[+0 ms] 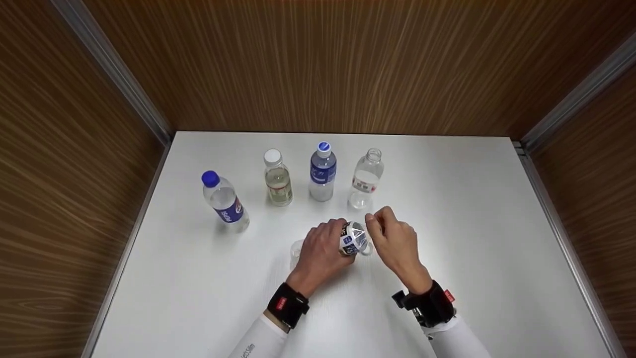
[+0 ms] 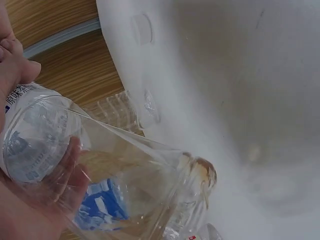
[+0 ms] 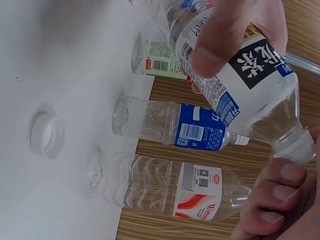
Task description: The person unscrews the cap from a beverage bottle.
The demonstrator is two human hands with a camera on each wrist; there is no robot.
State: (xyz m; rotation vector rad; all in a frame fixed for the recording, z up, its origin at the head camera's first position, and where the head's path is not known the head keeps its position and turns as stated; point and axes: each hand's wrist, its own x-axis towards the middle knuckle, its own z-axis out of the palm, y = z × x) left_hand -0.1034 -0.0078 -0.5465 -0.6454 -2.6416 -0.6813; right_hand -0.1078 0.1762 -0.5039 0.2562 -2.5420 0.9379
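The left hand [image 1: 322,251] gripped the near tea bottle [image 1: 350,239], seemingly light and squeezable, best held mid-label; the right hand [image 1: 396,244] curled at its white cap [image 3: 295,148], hold unclear.

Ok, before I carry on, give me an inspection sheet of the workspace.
Surface: white table; a loose cap lies on it.
Job's things: white-labelled bottle, tilted, with a screw cap at its neck.
Clutter: four other bottles, all upright: blue-capped bottle, green-labelled bottle, blue-labelled bottle and uncapped bottle.
Grippers: left hand grips the white-labelled bottle; right hand has curled fingers at the screw cap, apparently pinching it. Black wristbands on both wrists.
Cables: nothing seen.
Surroundings: wood-grain panels, metal edge strips.
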